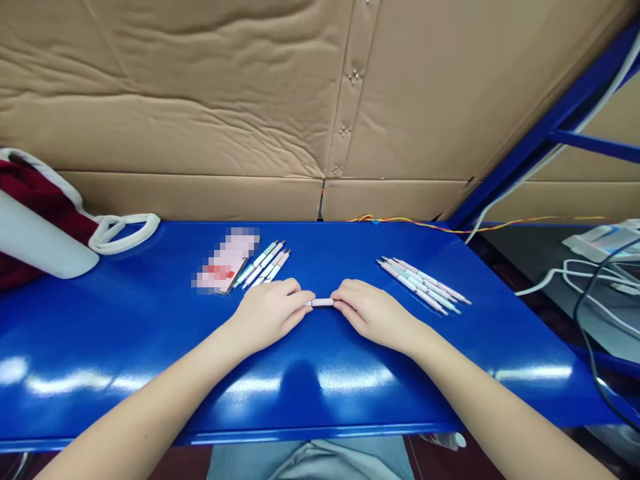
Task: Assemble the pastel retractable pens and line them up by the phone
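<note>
A pale pink pen (323,303) lies level between my two hands, just above or on the blue tabletop. My left hand (273,312) pinches its left end, and my right hand (376,313) pinches its right end; the fingers cover both ends. Behind my left hand lies a row of several pastel pens (265,263), partly hidden by that hand. To the right of my right hand is another group of several pens (423,283) in pink, white and mint, lying side by side with their tips toward the back.
A partly blurred pink phone-like thing (227,263) lies left of the pens. At far left are a white cylinder (45,237) and a dark red bag with white trim (37,180). Cardboard (200,120) backs the blue table (150,320); cables (590,273) hang at right.
</note>
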Demonstrator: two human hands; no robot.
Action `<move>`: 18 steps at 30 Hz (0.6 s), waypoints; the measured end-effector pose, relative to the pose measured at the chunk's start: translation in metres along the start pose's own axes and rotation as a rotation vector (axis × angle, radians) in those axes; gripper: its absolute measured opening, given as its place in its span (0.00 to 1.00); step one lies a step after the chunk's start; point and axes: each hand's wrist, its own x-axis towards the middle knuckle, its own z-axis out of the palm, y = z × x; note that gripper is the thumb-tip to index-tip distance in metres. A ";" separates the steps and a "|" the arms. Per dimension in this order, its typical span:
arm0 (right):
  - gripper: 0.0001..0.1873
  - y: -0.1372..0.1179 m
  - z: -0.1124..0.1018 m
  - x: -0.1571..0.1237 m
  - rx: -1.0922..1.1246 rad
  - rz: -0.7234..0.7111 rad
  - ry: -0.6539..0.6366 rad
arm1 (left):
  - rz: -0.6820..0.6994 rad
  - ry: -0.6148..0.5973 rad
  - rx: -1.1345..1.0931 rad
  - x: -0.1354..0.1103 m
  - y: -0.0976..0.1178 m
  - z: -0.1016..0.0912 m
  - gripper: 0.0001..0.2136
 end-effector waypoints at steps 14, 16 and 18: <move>0.12 -0.005 0.009 -0.001 -0.178 -0.019 0.073 | 0.026 -0.026 0.012 0.000 0.004 -0.003 0.15; 0.13 -0.004 0.013 -0.001 -0.184 -0.043 0.114 | 0.005 -0.016 -0.016 -0.001 0.002 -0.003 0.15; 0.14 -0.003 0.016 0.000 -0.195 -0.064 0.148 | -0.014 -0.014 -0.035 -0.001 0.001 -0.004 0.15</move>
